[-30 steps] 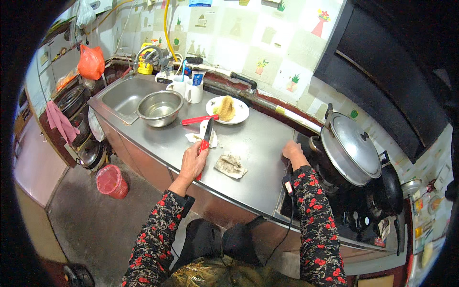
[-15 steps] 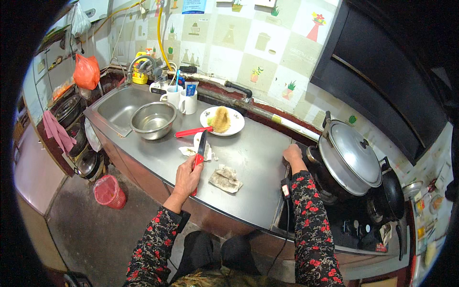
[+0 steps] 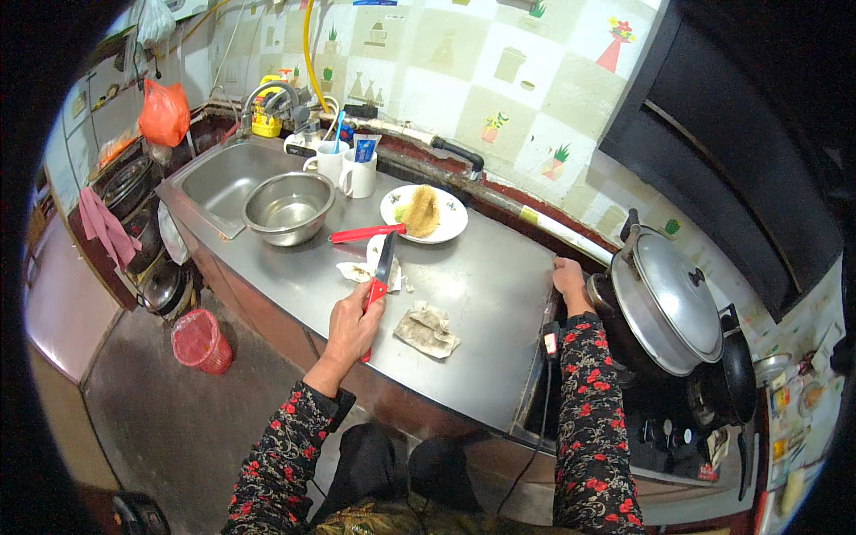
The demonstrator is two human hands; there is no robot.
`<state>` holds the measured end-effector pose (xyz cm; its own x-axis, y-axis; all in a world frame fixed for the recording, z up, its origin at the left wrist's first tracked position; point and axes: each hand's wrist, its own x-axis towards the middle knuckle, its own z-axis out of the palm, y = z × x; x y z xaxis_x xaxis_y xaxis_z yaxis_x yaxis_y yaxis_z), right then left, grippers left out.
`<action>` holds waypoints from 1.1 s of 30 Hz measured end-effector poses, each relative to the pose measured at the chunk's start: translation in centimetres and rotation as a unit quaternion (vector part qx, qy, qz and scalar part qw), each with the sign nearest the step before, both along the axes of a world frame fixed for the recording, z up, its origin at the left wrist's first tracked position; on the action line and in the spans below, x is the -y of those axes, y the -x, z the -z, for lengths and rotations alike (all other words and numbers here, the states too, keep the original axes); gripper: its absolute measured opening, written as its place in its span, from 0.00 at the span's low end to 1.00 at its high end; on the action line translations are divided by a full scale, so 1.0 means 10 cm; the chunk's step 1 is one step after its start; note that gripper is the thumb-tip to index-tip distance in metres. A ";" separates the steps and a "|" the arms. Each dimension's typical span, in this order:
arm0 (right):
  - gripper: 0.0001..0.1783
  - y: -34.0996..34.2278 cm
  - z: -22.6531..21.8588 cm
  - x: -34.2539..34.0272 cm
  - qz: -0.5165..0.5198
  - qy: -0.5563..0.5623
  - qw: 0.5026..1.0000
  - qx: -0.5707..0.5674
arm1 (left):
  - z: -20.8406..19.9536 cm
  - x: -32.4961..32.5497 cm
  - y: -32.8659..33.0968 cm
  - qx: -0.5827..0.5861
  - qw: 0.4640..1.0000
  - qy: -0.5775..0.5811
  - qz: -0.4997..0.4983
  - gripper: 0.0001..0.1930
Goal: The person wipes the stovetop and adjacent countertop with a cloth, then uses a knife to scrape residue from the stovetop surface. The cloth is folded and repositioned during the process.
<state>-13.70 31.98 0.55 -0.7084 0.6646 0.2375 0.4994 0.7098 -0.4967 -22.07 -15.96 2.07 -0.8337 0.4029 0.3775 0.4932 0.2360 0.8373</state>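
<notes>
My left hand (image 3: 350, 323) is wrapped round the red handle of a knife (image 3: 384, 263), its dark blade pointing away from me over some white paper scraps (image 3: 355, 271). Just to the right of that hand lies a crumpled, stained paper tissue (image 3: 426, 330). My right hand (image 3: 569, 278) is closed at the counter's right edge beside the stove; whatever its fingers grip is hidden. Beyond the knife, a white plate (image 3: 453, 223) holds a fuzzy brown piece (image 3: 422, 212) and something pale green. A long red handle (image 3: 361, 234) rests with one end at the plate's rim.
Left of the plate stand a metal bowl of water (image 3: 290, 210), two white mugs (image 3: 358, 176) and the sink (image 3: 209, 183). On the stove at right are a lidded metal pot (image 3: 669, 294) and a black pan (image 3: 733, 374). A red wastebasket (image 3: 201, 341) is on the floor.
The whole view has shifted slightly, so the counter's things sit a little differently in the picture. My left hand keeps its hold on the knife, and my right hand stays by the counter edge.
</notes>
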 end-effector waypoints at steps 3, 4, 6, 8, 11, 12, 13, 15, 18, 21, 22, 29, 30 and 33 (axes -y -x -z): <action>0.09 0.02 0.03 -0.02 0.001 -0.029 0.996 -0.090 | 0.02 -0.01 0.02 -0.004 1.000 0.001 -0.006 0.20; 0.09 0.03 0.06 0.00 0.033 -0.003 0.994 -0.106 | 0.03 -0.01 0.02 0.002 1.000 0.002 -0.005 0.20; 0.28 0.04 0.06 -0.04 0.027 0.061 0.998 -0.018 | 0.03 -0.02 0.03 0.003 1.000 0.003 -0.006 0.20; 0.29 0.02 0.10 -0.07 0.023 0.129 0.986 -0.107 | 0.02 -0.01 0.00 -0.008 1.000 0.003 -0.009 0.20; 0.31 0.00 0.14 -0.15 -0.022 0.154 0.981 -0.116 | 0.02 -0.01 -0.01 0.006 1.000 -0.002 -0.010 0.20; 0.31 -0.01 0.15 -0.18 -0.017 0.147 0.980 -0.136 | 0.01 -0.01 0.00 -0.016 1.000 -0.005 -0.008 0.20; 0.32 0.00 0.17 -0.18 -0.005 0.157 0.972 -0.175 | 0.02 -0.01 0.00 -0.031 0.999 -0.007 -0.009 0.19; 0.33 0.02 0.16 -0.15 0.002 0.130 0.958 -0.254 | 0.02 0.00 0.00 -0.036 0.999 -0.006 -0.009 0.18; 0.32 -0.03 0.03 -0.05 0.086 0.057 0.990 -0.097 | 0.01 0.01 -0.01 -0.015 1.000 0.001 -0.005 0.18; 0.30 -0.02 -0.10 0.10 0.073 0.013 0.997 0.001 | 0.00 0.01 -0.01 -0.012 1.000 0.005 -0.006 0.19; 0.30 -0.01 -0.12 0.13 0.070 -0.027 0.997 0.033 | 0.00 0.01 -0.01 -0.015 1.000 0.005 -0.008 0.19; 0.29 -0.02 -0.01 0.01 0.022 0.041 0.997 -0.054 | 0.00 0.00 -0.01 -0.030 0.999 -0.003 -0.011 0.20; 0.25 -0.03 -0.02 0.02 0.026 0.013 0.997 -0.066 | 0.00 0.00 -0.01 -0.034 0.999 -0.003 -0.013 0.19; 0.16 -0.02 -0.17 0.16 0.114 -0.115 0.985 -0.056 | -0.01 -0.01 -0.01 -0.037 0.999 0.003 -0.015 0.19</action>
<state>-13.45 30.40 2.27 -0.5083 0.7229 0.4680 0.6098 0.6859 -0.3971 -22.00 -15.89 2.19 -0.8158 0.3801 0.4359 0.5456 0.2561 0.7979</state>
